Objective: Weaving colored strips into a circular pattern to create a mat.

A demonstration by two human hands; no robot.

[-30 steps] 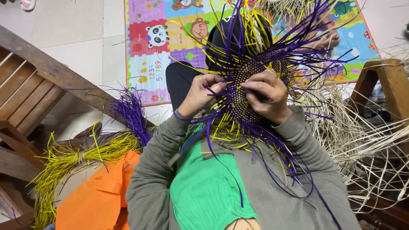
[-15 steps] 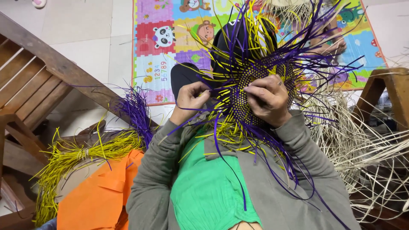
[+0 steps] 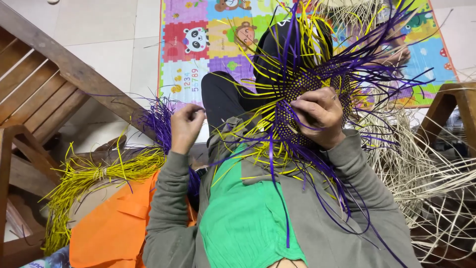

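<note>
The right hand point(image 3: 320, 115) keeps a closed grip on the woven mat point(image 3: 297, 106); beside it, the left hand point(image 3: 186, 124) pinches a purple strand point(image 3: 233, 154).

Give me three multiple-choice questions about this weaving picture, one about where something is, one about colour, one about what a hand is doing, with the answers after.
1. Where does the bundle of loose yellow strips lie?
A. On the play mat
B. Beside the orange cloth, near the wooden frame
C. On the green shirt

2. Which two colours make up the woven piece?
A. Red and white
B. Green and orange
C. Purple and yellow

3. What is the left hand doing?
A. Pinching a thin purple strip, away from the woven piece
B. Lying flat on the floor
C. Gripping the wooden frame

Answers: B, the yellow bundle lies next to the orange cloth under the wooden frame. C, purple and yellow strips cross in it. A, its closed fingers hold a strip, while the right hand rests on the weave.
</note>
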